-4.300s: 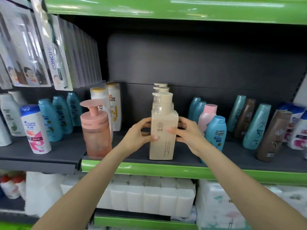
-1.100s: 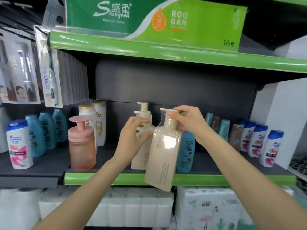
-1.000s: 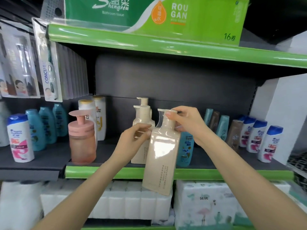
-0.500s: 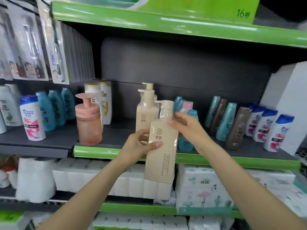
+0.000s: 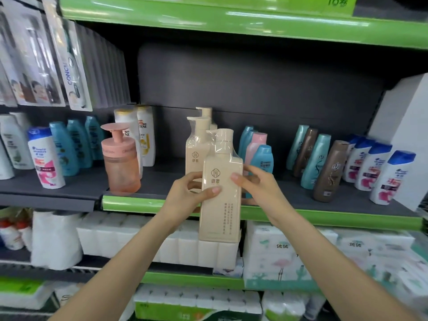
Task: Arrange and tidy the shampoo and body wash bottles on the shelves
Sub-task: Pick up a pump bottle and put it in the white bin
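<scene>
Bottle (image 5: pixel 221 195) now upright, label facing us, lower than before; left hand (image 5: pixel 185 198) and right hand (image 5: pixel 259 188) clasp its sides; we reshelve toward 12 o'clock.

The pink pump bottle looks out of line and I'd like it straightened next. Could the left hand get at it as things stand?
Probably not yet: the left hand grips the beige pump bottle. Once freed, the pink pump bottle stands unobstructed at the shelf's front edge.
</scene>
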`<act>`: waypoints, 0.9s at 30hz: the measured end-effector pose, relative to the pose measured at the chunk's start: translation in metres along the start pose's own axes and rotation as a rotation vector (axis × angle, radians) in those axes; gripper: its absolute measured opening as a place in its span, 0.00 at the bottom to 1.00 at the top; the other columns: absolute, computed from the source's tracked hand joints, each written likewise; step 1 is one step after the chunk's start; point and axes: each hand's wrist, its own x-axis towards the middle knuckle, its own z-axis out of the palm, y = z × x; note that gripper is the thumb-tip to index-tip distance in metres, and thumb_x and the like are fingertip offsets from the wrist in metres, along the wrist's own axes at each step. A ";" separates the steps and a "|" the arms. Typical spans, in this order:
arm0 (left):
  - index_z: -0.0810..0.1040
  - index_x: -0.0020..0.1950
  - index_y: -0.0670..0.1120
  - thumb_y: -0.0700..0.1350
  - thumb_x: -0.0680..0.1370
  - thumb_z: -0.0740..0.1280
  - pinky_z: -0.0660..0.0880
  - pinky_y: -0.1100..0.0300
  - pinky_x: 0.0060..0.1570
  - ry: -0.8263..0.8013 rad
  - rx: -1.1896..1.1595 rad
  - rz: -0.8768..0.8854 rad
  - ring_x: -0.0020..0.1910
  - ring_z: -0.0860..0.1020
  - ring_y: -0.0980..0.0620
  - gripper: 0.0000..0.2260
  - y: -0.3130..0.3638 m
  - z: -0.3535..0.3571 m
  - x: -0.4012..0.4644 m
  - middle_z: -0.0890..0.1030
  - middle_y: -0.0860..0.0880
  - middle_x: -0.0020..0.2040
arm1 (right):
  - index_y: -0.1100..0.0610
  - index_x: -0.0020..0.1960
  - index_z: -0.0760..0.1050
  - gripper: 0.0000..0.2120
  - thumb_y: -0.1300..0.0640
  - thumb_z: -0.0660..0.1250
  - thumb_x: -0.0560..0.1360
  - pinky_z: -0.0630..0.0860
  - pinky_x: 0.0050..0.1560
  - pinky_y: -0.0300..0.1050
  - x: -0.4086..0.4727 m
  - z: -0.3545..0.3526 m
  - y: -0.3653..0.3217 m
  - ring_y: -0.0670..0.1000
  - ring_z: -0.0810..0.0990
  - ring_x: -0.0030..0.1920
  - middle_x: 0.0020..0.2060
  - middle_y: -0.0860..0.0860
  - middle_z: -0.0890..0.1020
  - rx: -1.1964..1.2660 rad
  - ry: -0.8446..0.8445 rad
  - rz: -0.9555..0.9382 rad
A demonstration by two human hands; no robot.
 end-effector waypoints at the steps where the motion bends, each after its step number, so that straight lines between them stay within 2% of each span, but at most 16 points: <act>1: 0.77 0.58 0.48 0.46 0.69 0.74 0.81 0.53 0.43 0.016 -0.006 -0.002 0.47 0.83 0.50 0.18 0.000 0.000 -0.002 0.82 0.46 0.51 | 0.56 0.64 0.73 0.19 0.54 0.69 0.74 0.82 0.48 0.51 0.000 0.001 0.000 0.49 0.84 0.48 0.49 0.51 0.83 -0.026 0.008 -0.010; 4: 0.77 0.56 0.50 0.47 0.67 0.76 0.81 0.47 0.45 0.088 0.016 0.001 0.47 0.83 0.50 0.19 -0.001 0.000 -0.007 0.83 0.47 0.50 | 0.55 0.59 0.76 0.19 0.49 0.72 0.72 0.81 0.49 0.56 0.001 0.007 0.002 0.52 0.83 0.48 0.46 0.49 0.82 -0.205 0.120 -0.062; 7: 0.76 0.57 0.51 0.56 0.61 0.78 0.81 0.46 0.44 0.174 0.093 0.032 0.46 0.82 0.52 0.28 -0.001 -0.004 -0.011 0.83 0.51 0.48 | 0.57 0.52 0.76 0.15 0.48 0.72 0.72 0.81 0.47 0.57 0.000 0.019 -0.001 0.52 0.83 0.46 0.45 0.50 0.82 -0.284 0.183 -0.072; 9: 0.75 0.58 0.52 0.58 0.59 0.79 0.81 0.48 0.45 0.227 0.200 0.065 0.45 0.82 0.53 0.31 0.000 -0.008 -0.014 0.83 0.52 0.47 | 0.56 0.52 0.75 0.15 0.48 0.71 0.72 0.81 0.47 0.54 -0.003 0.031 -0.008 0.50 0.83 0.46 0.46 0.51 0.83 -0.315 0.150 -0.077; 11: 0.74 0.59 0.52 0.57 0.62 0.78 0.79 0.52 0.45 0.285 0.358 0.114 0.44 0.80 0.53 0.29 0.004 -0.011 -0.018 0.81 0.54 0.47 | 0.52 0.50 0.76 0.16 0.43 0.72 0.70 0.80 0.46 0.47 -0.005 0.047 -0.015 0.46 0.81 0.44 0.43 0.48 0.82 -0.371 0.149 -0.073; 12: 0.73 0.60 0.52 0.57 0.63 0.77 0.78 0.53 0.45 0.308 0.421 0.144 0.44 0.80 0.53 0.29 0.006 -0.013 -0.021 0.81 0.54 0.47 | 0.50 0.49 0.76 0.18 0.40 0.72 0.67 0.78 0.45 0.44 -0.006 0.056 -0.018 0.44 0.80 0.43 0.41 0.47 0.82 -0.394 0.162 -0.064; 14: 0.73 0.61 0.53 0.59 0.62 0.77 0.77 0.54 0.45 0.315 0.471 0.192 0.44 0.79 0.53 0.30 0.010 -0.020 -0.026 0.80 0.55 0.46 | 0.51 0.52 0.76 0.30 0.31 0.70 0.59 0.78 0.43 0.44 -0.008 0.073 -0.024 0.42 0.81 0.42 0.39 0.45 0.82 -0.383 0.198 -0.025; 15: 0.73 0.61 0.53 0.59 0.62 0.77 0.77 0.55 0.46 0.303 0.467 0.205 0.45 0.79 0.54 0.30 0.011 -0.026 -0.029 0.80 0.56 0.47 | 0.50 0.52 0.75 0.31 0.30 0.70 0.57 0.78 0.44 0.44 -0.009 0.080 -0.027 0.43 0.81 0.42 0.40 0.44 0.82 -0.365 0.216 -0.007; 18: 0.71 0.66 0.56 0.52 0.67 0.76 0.76 0.61 0.48 0.174 0.377 0.237 0.47 0.78 0.59 0.29 0.010 -0.056 -0.039 0.80 0.57 0.51 | 0.45 0.44 0.72 0.15 0.41 0.74 0.64 0.79 0.48 0.47 -0.013 0.095 -0.036 0.47 0.80 0.47 0.44 0.45 0.81 -0.264 0.250 0.009; 21: 0.67 0.67 0.62 0.47 0.71 0.73 0.75 0.66 0.50 -0.066 0.221 0.235 0.51 0.78 0.62 0.28 0.008 -0.087 -0.051 0.79 0.60 0.54 | 0.47 0.48 0.74 0.12 0.47 0.74 0.68 0.80 0.51 0.52 -0.019 0.109 -0.043 0.49 0.81 0.50 0.48 0.48 0.82 -0.097 0.221 0.024; 25: 0.67 0.65 0.63 0.47 0.74 0.69 0.74 0.70 0.47 -0.290 0.112 0.104 0.54 0.77 0.61 0.24 0.009 -0.114 -0.061 0.78 0.61 0.56 | 0.52 0.53 0.76 0.10 0.51 0.70 0.73 0.82 0.42 0.45 -0.031 0.128 -0.047 0.50 0.81 0.50 0.48 0.51 0.82 0.115 0.172 0.055; 27: 0.65 0.68 0.64 0.48 0.74 0.69 0.75 0.68 0.49 -0.351 0.102 0.068 0.54 0.77 0.61 0.25 0.009 -0.124 -0.064 0.77 0.60 0.58 | 0.51 0.51 0.75 0.08 0.51 0.69 0.74 0.81 0.40 0.44 -0.034 0.135 -0.047 0.51 0.81 0.50 0.48 0.51 0.82 0.160 0.187 0.060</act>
